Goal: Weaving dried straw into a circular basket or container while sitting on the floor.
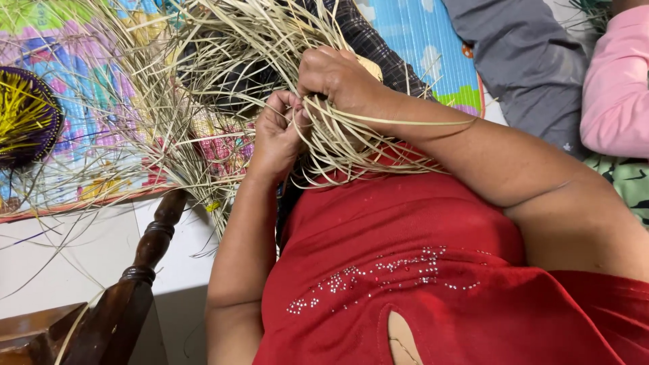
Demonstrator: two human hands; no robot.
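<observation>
We hold a bundle of pale straw strands [338,145] between both hands, close against the chest above the red shirt [419,270]. The left hand [278,135] is clenched on a few strands, thumb and fingers pinched just beside the right hand [338,78], which is closed over the gathered root of the bundle from above. The two hands touch or nearly touch; we cannot tell which. From this grip the strands fan two ways: long loose ends run up and to the left over the patterned mat [88,101], and a shorter sheaf sweeps right along the right forearm. The long axis of the working strands therefore lies roughly left-up to right-down, crossing under the right hand. The left hand sits nearer the free ends, the right nearer the woven mass. A dark round woven piece with yellow strands [23,115] lies at the mat's left edge, well apart from the hands. A turned wooden chair post [145,250] stands below the left forearm, near the elbow. To the right, a grey cloth [527,61] and another person's pink sleeve [615,88] bound the room on that side.
</observation>
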